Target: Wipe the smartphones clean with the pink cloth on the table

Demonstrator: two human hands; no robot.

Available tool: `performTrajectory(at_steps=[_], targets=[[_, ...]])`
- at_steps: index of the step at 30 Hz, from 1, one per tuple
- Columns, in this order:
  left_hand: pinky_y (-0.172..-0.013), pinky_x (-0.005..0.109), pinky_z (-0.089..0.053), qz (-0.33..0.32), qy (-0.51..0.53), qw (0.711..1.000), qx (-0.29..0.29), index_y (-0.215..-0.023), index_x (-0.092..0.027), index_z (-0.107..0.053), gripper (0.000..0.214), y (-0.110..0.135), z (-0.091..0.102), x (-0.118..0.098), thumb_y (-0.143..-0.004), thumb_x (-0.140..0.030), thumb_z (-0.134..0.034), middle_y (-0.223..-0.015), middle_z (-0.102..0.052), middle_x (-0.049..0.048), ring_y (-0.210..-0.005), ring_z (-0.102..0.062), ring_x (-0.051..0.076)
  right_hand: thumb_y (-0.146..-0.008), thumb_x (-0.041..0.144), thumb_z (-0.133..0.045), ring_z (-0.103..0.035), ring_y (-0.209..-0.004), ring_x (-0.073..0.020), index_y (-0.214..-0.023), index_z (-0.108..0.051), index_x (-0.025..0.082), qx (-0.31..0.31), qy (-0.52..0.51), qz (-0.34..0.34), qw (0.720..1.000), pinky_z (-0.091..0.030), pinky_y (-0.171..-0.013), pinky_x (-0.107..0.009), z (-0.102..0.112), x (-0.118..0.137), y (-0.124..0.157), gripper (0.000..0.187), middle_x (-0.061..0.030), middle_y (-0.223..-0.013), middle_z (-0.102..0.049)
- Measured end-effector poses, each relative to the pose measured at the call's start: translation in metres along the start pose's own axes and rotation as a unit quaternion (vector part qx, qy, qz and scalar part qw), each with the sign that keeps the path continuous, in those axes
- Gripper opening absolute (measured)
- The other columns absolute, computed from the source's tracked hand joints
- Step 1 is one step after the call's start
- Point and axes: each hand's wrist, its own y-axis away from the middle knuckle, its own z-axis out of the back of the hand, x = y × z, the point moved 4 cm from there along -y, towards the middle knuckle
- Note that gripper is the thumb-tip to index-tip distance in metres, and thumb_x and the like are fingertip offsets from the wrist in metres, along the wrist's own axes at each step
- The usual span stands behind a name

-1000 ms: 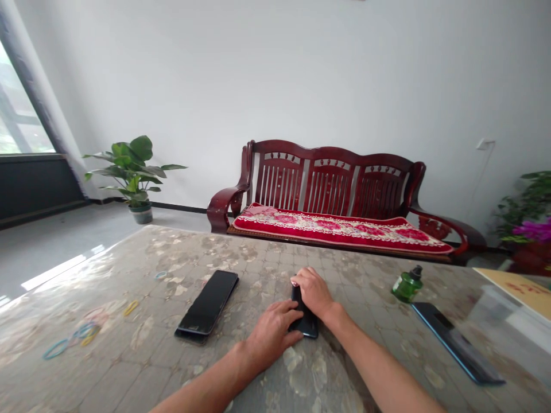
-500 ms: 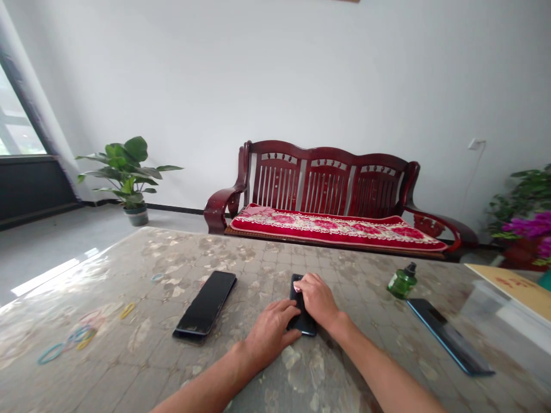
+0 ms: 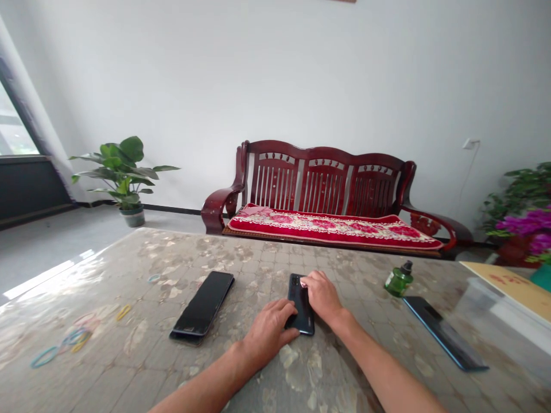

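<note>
A dark smartphone (image 3: pixel 305 315) lies back side up on the table, its camera block at the far end. My left hand (image 3: pixel 272 322) holds its left edge, thumb at the near corner and fingers over the side. My right hand (image 3: pixel 322 295) is closed above the phone's far right part, with a small whitish wad (image 3: pixel 303 282) pinched at the fingertips; most of the wad is hidden, and I cannot tell its material. To the left lies a stack of black phones (image 3: pixel 203 305), the top one screen up. A bluish phone (image 3: pixel 443 332) rests at the right.
A green bottle (image 3: pixel 399 280) with a black top stands beside the bluish phone. A clear plastic box (image 3: pixel 486 315) sits at the right edge. Several coloured rubber bands (image 3: pixel 45 357) lie at the left. Beyond the patterned tablecloth (image 3: pixel 241 252) is a wooden bench (image 3: pixel 325 166).
My right hand has shifted toward the phone's right edge with the wad, uncovering the camera block and more of the back. My left hand stays on the left edge. The view has shifted slightly.
</note>
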Motion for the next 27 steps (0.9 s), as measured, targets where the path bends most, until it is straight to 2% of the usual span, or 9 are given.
performTrajectory(at_steps=[7, 14, 18, 22, 24, 27], targets=[[-0.09, 0.03, -0.046, 0.013, 0.007, 1.0, 0.007, -0.101, -0.023, -0.061, 0.021, -0.001, -0.001, 0.0, -0.082, -0.021, -0.07, -0.107, -0.065, 0.0019, -0.102, -0.061, 0.022, -0.092, 0.008, -0.047, -0.051, -0.087, -0.0176, -0.088, -0.07, 0.023, 0.015, -0.055, 0.09, 0.994, -0.039, -0.078, -0.026, 0.005, 0.018, 0.03, 0.028, -0.003, -0.086, -0.06], [-0.092, 0.03, -0.045, 0.032, 0.002, 0.999, 0.01, -0.103, -0.023, -0.061, 0.025, -0.001, 0.0, 0.001, -0.08, -0.021, -0.071, -0.11, -0.064, 0.0023, -0.104, -0.06, 0.022, -0.089, 0.004, -0.046, -0.053, -0.091, -0.0194, -0.088, -0.07, 0.023, -0.008, -0.044, 0.023, 0.999, -0.04, -0.08, -0.028, 0.0, 0.013, 0.015, 0.031, -0.0043, -0.088, -0.062], [-0.087, 0.028, -0.046, 0.047, 0.003, 0.999, 0.006, -0.102, -0.024, -0.061, 0.025, 0.0, 0.001, 0.0, -0.079, -0.022, -0.071, -0.107, -0.062, 0.002, -0.099, -0.06, 0.021, -0.091, 0.006, -0.046, -0.051, -0.089, -0.019, -0.086, -0.07, 0.023, 0.002, -0.062, 0.054, 0.997, -0.039, -0.079, -0.028, 0.004, 0.026, 0.028, 0.03, -0.0035, -0.086, -0.06], [-0.089, 0.027, -0.045, 0.037, 0.023, 0.999, -0.007, -0.106, -0.026, -0.062, 0.03, 0.0, -0.001, 0.002, -0.078, -0.019, -0.07, -0.107, -0.062, 0.0008, -0.101, -0.06, 0.02, -0.093, 0.009, -0.044, -0.051, -0.086, -0.0175, -0.084, -0.069, 0.023, 0.034, -0.091, 0.106, 0.99, -0.038, -0.077, -0.027, 0.011, 0.033, 0.043, 0.03, -0.0023, -0.084, -0.059], [-0.088, 0.027, -0.045, 0.042, 0.021, 0.999, -0.007, -0.103, -0.026, -0.063, 0.027, -0.001, -0.002, 0.003, -0.078, -0.019, -0.07, -0.104, -0.063, 0.0004, -0.098, -0.06, 0.02, -0.093, 0.009, -0.044, -0.052, -0.086, -0.0172, -0.085, -0.069, 0.023, 0.039, -0.091, 0.111, 0.989, -0.039, -0.077, -0.027, 0.012, 0.029, 0.041, 0.03, -0.002, -0.085, -0.06], [-0.081, 0.027, -0.046, 0.055, 0.006, 0.998, 0.0, -0.097, -0.023, -0.064, 0.022, -0.001, 0.0, 0.002, -0.077, -0.021, -0.071, -0.099, -0.063, 0.0007, -0.092, -0.061, 0.02, -0.091, 0.007, -0.045, -0.053, -0.088, -0.0181, -0.087, -0.071, 0.023, 0.022, -0.065, 0.075, 0.995, -0.039, -0.078, -0.027, 0.008, 0.016, 0.023, 0.03, -0.0025, -0.087, -0.063]])
